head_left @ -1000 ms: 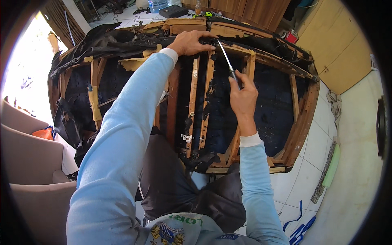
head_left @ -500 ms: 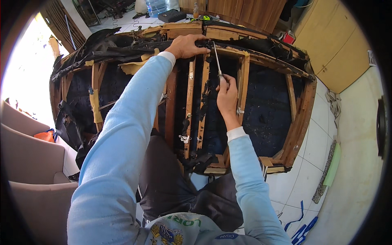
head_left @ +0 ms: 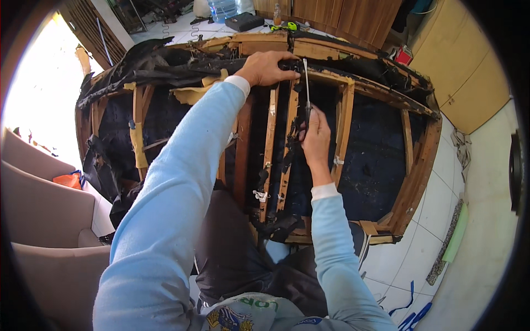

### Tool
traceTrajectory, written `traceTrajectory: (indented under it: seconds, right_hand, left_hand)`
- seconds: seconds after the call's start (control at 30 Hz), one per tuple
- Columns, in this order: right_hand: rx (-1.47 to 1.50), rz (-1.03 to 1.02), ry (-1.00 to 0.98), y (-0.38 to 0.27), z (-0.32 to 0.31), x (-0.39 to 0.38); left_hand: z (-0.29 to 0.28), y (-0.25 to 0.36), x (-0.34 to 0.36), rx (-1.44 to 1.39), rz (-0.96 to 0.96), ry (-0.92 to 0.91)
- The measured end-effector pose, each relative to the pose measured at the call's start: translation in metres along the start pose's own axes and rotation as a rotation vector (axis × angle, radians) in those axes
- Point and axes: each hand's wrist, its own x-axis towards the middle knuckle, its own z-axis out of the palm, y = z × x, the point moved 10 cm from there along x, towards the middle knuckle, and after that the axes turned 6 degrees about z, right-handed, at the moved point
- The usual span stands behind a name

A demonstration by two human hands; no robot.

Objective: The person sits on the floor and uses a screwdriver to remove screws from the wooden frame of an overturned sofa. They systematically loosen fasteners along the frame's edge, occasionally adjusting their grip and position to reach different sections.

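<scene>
While the right hand (head_left: 317, 135) is clasping the dark handle of a slim metal-shafted tool (head_left: 307, 83) at two o'clock from the middle of the view, the shaft is pointing up toward twelve, its tip sitting at the upper rail of a bare wooden frame (head_left: 345, 118). The left hand (head_left: 269, 69) is resting palm down on that rail at twelve o'clock, just left of the tip; its thumb and fingers are arching over, but whether they are pinching any dark scraps there I cannot quite tell. The frame is spreading from nine o'clock over the top to four (dark lining is showing between its slats). Torn black fabric (head_left: 148, 70) is draping over it at ten, and a ragged yellow piece (head_left: 193, 96) is hanging nearer eleven. Brownish armchairs (head_left: 49, 204) are standing at nine, while blue straps (head_left: 423, 313) are lying between four and five.
</scene>
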Motion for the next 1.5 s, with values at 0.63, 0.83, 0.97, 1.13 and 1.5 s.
traceTrajectory:
  seconds: [0.63,0.83,0.97,1.13,1.5]
  right_hand:
    - [-0.734,-0.430,0.073,-0.119,-0.054,-0.012]
    - [-0.674,-0.427,0.035,-0.111,-0.065,-0.006]
    - [-0.568,-0.058,-0.001,-0.090,-0.055,-0.010]
    - [-0.582,-0.144,0.083,-0.084,-0.050,-0.016]
    - [-0.186,0.070,-0.036,-0.054,-0.021,0.010]
  left_hand:
    - [0.000,0.008,0.008,0.048,0.042,0.073]
    - [-0.006,0.020,0.001,0.107,0.008,0.075]
    - [-0.007,0.016,-0.001,0.118,0.010,0.126]
    - [-0.005,0.019,0.001,0.109,0.014,0.119]
    - [-0.008,0.020,0.002,0.103,0.053,0.122]
